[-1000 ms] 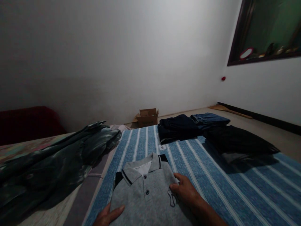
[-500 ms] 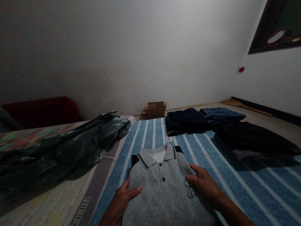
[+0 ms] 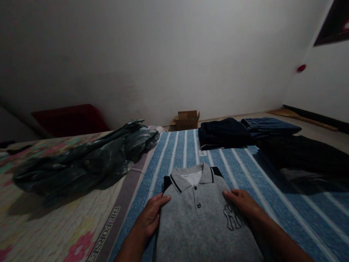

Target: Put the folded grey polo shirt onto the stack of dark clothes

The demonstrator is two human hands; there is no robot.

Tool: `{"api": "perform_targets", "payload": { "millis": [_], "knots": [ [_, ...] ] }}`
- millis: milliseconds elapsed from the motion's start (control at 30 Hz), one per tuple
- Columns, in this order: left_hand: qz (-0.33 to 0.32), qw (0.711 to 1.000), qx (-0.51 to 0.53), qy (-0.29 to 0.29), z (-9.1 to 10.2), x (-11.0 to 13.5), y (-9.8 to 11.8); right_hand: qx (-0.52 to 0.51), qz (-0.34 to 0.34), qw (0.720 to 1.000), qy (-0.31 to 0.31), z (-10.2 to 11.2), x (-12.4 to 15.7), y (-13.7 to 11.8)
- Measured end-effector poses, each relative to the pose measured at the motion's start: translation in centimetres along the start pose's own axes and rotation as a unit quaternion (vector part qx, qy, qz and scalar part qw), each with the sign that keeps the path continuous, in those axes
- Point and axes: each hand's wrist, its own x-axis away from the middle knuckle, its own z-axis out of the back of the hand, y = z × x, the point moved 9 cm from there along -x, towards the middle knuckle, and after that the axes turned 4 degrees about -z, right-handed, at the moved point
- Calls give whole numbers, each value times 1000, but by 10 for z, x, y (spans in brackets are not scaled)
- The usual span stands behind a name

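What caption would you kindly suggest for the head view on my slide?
Left hand and right hand touch a folded grey polo shirt lying on a blue striped mat.

The polo shirt [image 3: 201,222] is soft grey cloth with a fuzzy, matt knit; its collar [image 3: 188,177] is ribbed, and its 2 buttons [image 3: 199,205] look like dark, slightly glossy plastic. Under it, the blue striped sheet [image 3: 245,171] is flat woven cloth, matt. The crumpled dark garment [image 3: 89,160] has a faint sheen on its folds. The flowered cover [image 3: 54,225] looks textured and dull. The folded jeans [image 3: 269,125] are denim. The box [image 3: 187,119] is matt brown cardboard. The wall [image 3: 163,54] is smooth and matt.
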Motion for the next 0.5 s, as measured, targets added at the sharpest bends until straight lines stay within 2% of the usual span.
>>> {"api": "perform_targets", "payload": {
  "millis": [67,133,267,500],
  "knots": [
    [10,1000,7,6,0,-17,3,-16,-26,1000,-7,-3,-12,-8],
    [37,999,16,-12,-4,-31,0,-29,-37,999,-5,-5,-25,-18],
    [72,997,17,-32,-9,-46,-6,-27,-37,999,17,-3,-47,-26],
    [-7,999,20,-28,-11,-45,4,-41,30,998,28,2,-49,-30]
  ]
}}
